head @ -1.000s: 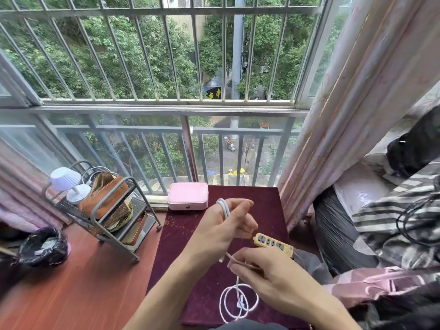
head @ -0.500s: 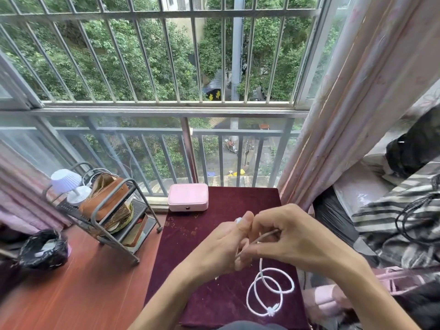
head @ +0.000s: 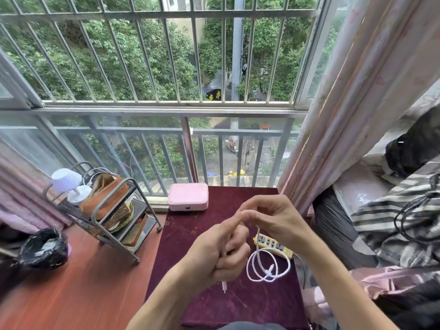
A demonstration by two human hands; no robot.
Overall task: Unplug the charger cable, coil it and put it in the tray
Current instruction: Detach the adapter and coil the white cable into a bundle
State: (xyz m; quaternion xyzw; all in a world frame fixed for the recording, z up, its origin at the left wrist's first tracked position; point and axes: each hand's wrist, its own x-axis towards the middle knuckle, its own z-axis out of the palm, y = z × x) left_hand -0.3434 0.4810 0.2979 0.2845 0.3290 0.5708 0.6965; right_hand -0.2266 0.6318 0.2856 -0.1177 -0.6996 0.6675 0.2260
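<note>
Above a maroon-covered table (head: 202,236) set against a barred window, both bare hands are raised and meet at the fingertips. The left hand (head: 219,253) is curled closed around one end of the white charger cable (head: 267,267), whose small plug tip pokes out below the fist. The right hand (head: 271,217) pinches the same cable higher up, so the rest hangs in loose loops with a connector dangling at the bottom, just above the cloth. A yellow power strip (head: 273,244) lies on the table behind the loops, partly hidden by the right wrist. A pink case (head: 188,200) sits at the table's far edge.
</note>
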